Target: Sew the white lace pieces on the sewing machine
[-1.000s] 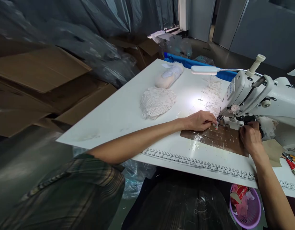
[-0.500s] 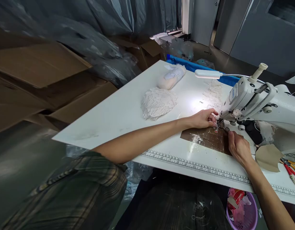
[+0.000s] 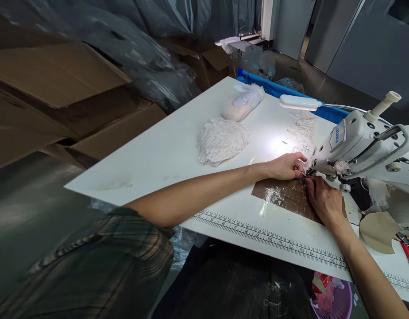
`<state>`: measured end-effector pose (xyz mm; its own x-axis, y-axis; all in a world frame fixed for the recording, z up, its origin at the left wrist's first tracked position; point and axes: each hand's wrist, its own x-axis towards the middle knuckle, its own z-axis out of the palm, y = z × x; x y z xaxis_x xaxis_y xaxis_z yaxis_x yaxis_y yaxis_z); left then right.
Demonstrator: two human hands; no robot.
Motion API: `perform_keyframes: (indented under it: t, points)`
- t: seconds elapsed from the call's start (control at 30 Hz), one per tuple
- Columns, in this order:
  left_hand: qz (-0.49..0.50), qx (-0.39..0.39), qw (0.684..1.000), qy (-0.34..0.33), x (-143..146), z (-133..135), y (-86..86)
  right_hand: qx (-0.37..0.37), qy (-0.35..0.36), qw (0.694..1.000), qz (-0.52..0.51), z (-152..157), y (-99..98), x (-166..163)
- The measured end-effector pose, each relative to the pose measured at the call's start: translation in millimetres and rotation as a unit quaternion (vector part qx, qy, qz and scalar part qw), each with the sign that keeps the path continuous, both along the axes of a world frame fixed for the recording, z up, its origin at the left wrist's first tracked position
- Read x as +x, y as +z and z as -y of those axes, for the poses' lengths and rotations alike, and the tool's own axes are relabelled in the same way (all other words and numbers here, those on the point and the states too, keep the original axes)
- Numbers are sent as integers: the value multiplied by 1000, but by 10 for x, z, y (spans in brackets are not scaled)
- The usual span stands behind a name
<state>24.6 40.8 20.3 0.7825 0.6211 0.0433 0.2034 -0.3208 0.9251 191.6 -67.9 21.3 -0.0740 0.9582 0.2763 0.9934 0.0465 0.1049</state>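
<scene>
My left hand (image 3: 287,166) is at the needle area of a white sewing machine (image 3: 353,137), thumb and fingers pinched together. What lies between them is too small and dark to make out. Close beside it, my right hand (image 3: 327,200) has its fingers curled in, thumb and fingertips near the presser foot; its grip is hidden. Under both hands lies a brown glossy sheet (image 3: 280,195) on the white table (image 3: 164,166). White lace pieces (image 3: 304,128) lie just behind the left hand, lit by the lamp (image 3: 300,103).
A bundle of white lace (image 3: 222,141) and a wrapped pale roll (image 3: 243,104) sit left of the machine. A ruler strip (image 3: 271,237) runs along the front edge. Red-handled tools (image 3: 408,254) and a tan pad (image 3: 380,232) lie right. A purple basket (image 3: 345,301) stands below.
My right hand has moved left and up, closer to the needle and my left hand. The left hand stays by the needle. The view has shifted slightly.
</scene>
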Motion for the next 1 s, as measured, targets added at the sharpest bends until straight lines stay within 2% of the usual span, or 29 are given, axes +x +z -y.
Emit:
perform_keyframes:
  t: [0.3, 0.47, 0.6, 0.73, 0.8, 0.87, 0.93, 1.0]
  points:
    - [-11, 11, 1000, 24, 9, 27, -1, 81, -16, 997, 10, -34, -109, -44]
    - [-31, 1, 999, 35, 4, 63, 49, 95, 26, 995, 21, -76, -85, -37]
    - [-25, -5, 999, 25, 4, 71, 62, 104, 30, 994, 12, -102, -40, -65]
    - [-27, -7, 1000, 9, -12, 93, 73, 125, 90, 987, -45, 70, 13, -96]
    - [-31, 16, 999, 0, -45, 121, 103, 115, 134, 982, -66, 216, 40, -59]
    - [-42, 66, 997, -15, -96, 154, 163, 92, 146, 982, -71, 354, 59, 39]
    - [-53, 147, 987, -37, -155, 176, 247, 72, 112, 989, -71, 453, 68, 193]
    - [-63, 255, 963, -53, -206, 174, 338, 61, 51, 995, -67, 507, 69, 370]
